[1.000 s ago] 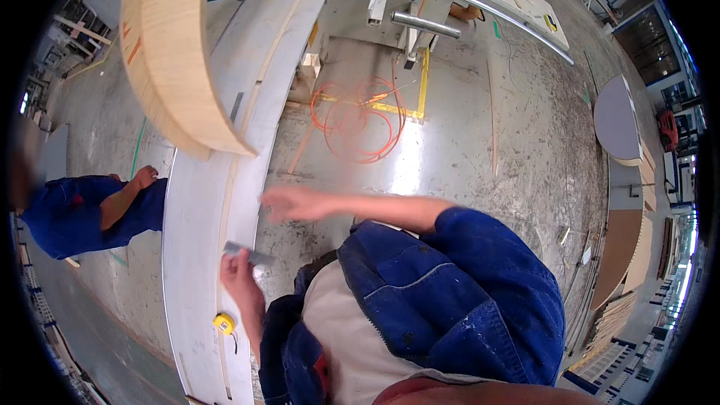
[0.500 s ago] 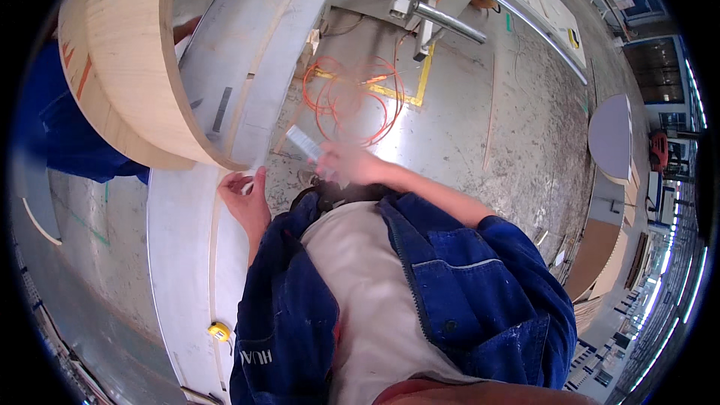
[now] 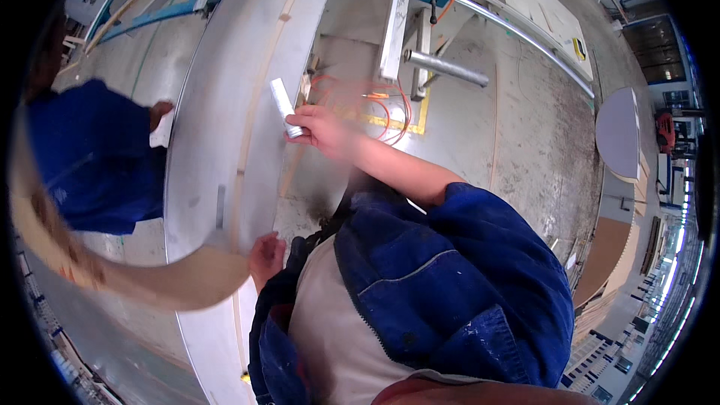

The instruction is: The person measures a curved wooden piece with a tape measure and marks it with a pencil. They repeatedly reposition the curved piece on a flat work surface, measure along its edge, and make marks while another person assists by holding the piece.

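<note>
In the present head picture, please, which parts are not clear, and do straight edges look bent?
Head view: a hazy patch softens the right hand's wrist and part of the orange hose; the curved wood is smeared toward the left rim; the table's long edges bow; the corners are black.

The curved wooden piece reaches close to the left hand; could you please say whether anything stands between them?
Nothing visible stands between the left hand and the right end of the curved wooden piece; whether they touch, I cannot tell. The flat silvery piece is in the right hand, higher up, away from them.
</note>
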The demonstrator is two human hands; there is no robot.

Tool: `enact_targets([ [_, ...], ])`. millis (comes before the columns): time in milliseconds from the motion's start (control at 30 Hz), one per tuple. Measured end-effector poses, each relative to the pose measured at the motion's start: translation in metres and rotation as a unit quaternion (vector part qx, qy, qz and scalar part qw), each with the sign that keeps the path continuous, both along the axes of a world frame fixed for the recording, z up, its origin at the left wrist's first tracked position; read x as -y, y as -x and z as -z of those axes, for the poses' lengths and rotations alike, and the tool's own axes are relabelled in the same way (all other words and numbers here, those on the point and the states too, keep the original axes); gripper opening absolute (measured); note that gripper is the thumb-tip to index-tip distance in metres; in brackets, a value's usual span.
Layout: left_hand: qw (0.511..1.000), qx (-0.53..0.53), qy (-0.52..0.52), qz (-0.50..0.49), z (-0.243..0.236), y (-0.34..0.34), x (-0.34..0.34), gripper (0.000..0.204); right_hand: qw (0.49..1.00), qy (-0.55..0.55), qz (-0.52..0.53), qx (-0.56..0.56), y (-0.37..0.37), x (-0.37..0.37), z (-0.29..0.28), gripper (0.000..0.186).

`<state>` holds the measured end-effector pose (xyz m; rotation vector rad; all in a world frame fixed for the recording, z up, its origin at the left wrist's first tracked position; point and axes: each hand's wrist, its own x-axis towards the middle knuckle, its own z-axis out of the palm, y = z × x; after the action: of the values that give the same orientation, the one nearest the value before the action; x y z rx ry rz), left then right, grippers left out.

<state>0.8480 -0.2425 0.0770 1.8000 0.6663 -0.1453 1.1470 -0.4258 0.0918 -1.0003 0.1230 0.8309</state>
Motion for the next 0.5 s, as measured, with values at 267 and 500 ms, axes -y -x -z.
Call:
enact_targets([
  [267, 0.972, 0.182, 0.105, -0.103, -0.084, -0.341, 0.078, 0.023, 0.930, 0.121, -0.053, 0.344, -0.151, 0.024, -0.032, 0.026],
  [500, 0.970, 0.118, 0.204, -0.055, -0.090, -0.509, 0.105, 0.020, 0.918, 0.194, -0.002, 0.345, -0.283, 0.077, -0.069, 0.026],
])
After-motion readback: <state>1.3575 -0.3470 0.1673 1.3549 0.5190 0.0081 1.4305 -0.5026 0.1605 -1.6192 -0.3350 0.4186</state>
